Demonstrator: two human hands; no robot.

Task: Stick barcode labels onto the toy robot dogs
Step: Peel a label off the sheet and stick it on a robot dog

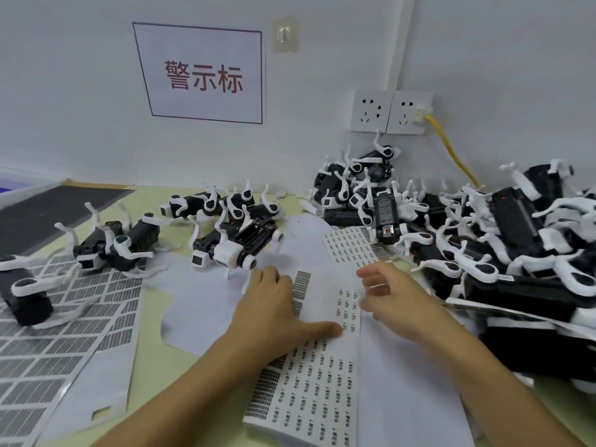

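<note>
on the pale table in front of you, your left hand lies flat on the barcode label sheet, fingers straight and thumb stretched out to the right, pressing the paper down. your right hand hovers just over the same sheet's upper right part, fingers loosely bent; it is blurred, so i cannot tell whether it pinches a label or holds nothing. just beyond your left hand stands one toy robot dog, black and white, upright on its legs. a few more dogs lie tumbled behind it, another group sits on the left over a used label sheet, and a big heap of dogs fills the right side. a second label sheet lies near that heap. on the wall hang a sign with red characters, double sockets and a yellow cable.
</note>
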